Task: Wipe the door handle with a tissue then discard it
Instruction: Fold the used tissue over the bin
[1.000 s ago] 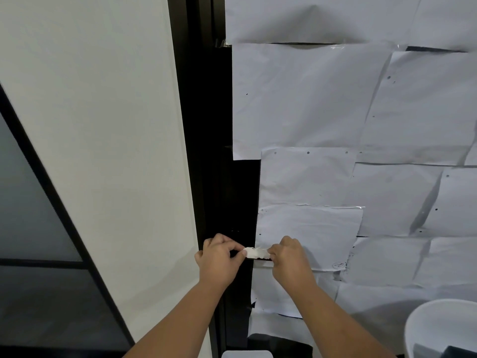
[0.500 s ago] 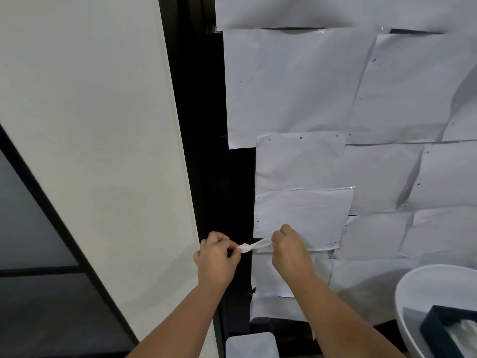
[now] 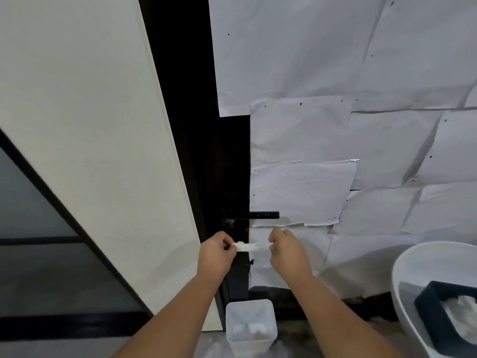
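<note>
A black lever door handle sticks out to the right from the dark door edge. Just below it, a white tissue twisted into a strip is stretched level between my two hands. My left hand pinches its left end and my right hand pinches its right end. The tissue hangs a little under the handle and does not touch it. On the floor under my arms stands a white square bin with crumpled tissues inside.
The door is covered with white paper sheets. A pale wall panel stands to the left, with dark glass framing beyond it. At the lower right a white round tub holds a dark blue box of tissues.
My hands and the tissue have dropped below the handle, which now shows bare. The strip is pulled out longer between my hands. The view has tilted down, showing the bin and tub.
</note>
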`<state>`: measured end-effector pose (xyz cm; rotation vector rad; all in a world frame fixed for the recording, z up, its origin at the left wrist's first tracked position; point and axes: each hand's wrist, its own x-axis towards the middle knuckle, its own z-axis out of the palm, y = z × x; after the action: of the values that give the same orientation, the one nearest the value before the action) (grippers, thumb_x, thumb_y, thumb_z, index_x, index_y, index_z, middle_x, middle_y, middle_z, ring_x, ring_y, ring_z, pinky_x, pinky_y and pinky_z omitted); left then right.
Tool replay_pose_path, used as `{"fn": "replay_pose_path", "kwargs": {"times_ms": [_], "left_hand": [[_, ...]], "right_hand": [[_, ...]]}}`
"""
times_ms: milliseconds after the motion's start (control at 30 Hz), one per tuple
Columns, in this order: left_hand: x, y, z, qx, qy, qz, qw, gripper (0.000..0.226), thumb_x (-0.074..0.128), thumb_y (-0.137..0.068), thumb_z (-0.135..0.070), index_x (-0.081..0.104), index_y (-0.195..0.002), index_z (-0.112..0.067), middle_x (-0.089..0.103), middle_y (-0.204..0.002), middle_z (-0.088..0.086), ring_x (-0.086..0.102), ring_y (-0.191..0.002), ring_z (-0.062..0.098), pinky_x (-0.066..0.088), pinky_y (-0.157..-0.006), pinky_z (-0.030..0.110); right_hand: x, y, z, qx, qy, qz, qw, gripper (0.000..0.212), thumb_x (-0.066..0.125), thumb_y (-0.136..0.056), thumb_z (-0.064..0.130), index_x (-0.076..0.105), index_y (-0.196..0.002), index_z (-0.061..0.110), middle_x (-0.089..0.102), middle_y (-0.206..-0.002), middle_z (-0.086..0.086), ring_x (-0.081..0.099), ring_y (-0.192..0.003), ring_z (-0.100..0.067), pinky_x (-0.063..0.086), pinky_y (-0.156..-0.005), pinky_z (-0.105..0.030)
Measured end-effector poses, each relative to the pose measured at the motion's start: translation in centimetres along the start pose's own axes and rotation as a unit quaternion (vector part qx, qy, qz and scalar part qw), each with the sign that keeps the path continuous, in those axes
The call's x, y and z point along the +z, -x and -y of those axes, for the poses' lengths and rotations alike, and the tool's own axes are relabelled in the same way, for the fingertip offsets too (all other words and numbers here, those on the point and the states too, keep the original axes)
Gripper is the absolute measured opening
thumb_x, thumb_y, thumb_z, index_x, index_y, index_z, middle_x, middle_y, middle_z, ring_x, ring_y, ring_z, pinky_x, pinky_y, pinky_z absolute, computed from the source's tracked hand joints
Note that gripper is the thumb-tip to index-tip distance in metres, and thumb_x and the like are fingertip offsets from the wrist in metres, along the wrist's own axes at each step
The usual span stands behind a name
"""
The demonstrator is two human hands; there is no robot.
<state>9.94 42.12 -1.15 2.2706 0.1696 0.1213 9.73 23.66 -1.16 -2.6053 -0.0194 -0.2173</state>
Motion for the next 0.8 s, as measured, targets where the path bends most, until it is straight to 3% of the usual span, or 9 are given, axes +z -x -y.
{"fn": "replay_pose_path", "kwargs": {"times_ms": [133,333,533,667,800], "left_hand": [[2.2,1.2,1.2,-0.019,0.004,0.015,1.000,0.016,0.065,-0.084,-0.008,0.071,-0.089,-0.021,0.066,-0.082,-0.010,0.062,-0.078,0.005,0.041,-0.063,0.006],[5.3,3.2,4.0,-0.062,0.003,0.026,0.998,0.015,0.065,-0.082,-0.004,0.074,-0.089,-0.015,0.072,-0.095,-0.001,0.066,-0.087,0.012,0.048,-0.080,0.016],[9.4,4.5,8.4,-0.089,-0.031,0.064,0.993,0.016,0.064,-0.083,-0.008,0.076,-0.093,-0.013,0.074,-0.099,-0.001,0.065,-0.089,0.012,0.037,-0.065,-0.002],[11.9,4.7,11.7,-0.100,-0.046,0.097,0.989,0.024,0.058,-0.082,-0.002,0.076,-0.097,-0.010,0.073,-0.102,0.006,0.066,-0.097,0.020,0.041,-0.080,0.011],[14.2,4.5,14.8,-0.097,-0.079,0.121,0.985,0.028,0.055,-0.083,-0.002,0.075,-0.101,-0.009,0.072,-0.108,0.006,0.065,-0.100,0.022,0.040,-0.083,0.014]], "right_hand": [[1.5,0.6,-2.1,0.006,-0.021,0.049,0.999,0.018,0.051,-0.085,-0.001,0.058,-0.093,0.013,0.050,-0.095,-0.004,0.050,-0.067,-0.021,0.045,-0.060,-0.029],[4.9,2.2,-4.7,0.026,-0.074,0.104,0.991,0.025,0.054,-0.075,-0.010,0.061,-0.086,0.012,0.043,-0.099,-0.002,0.055,-0.067,-0.023,0.053,-0.067,-0.033],[9.5,3.8,-7.0,0.046,-0.061,0.149,0.986,0.028,0.052,-0.077,-0.008,0.065,-0.093,0.010,0.043,-0.102,-0.004,0.056,-0.074,-0.023,0.047,-0.073,-0.022],[13.2,4.6,-8.6,0.072,-0.049,0.171,0.981,0.033,0.049,-0.075,-0.007,0.065,-0.097,0.012,0.048,-0.106,-0.008,0.058,-0.075,-0.026,0.051,-0.079,-0.030],[16.9,5.4,-9.8,0.100,-0.052,0.166,0.980,0.033,0.049,-0.075,-0.006,0.067,-0.095,0.012,0.051,-0.107,-0.008,0.060,-0.080,-0.027,0.051,-0.080,-0.030]]}}
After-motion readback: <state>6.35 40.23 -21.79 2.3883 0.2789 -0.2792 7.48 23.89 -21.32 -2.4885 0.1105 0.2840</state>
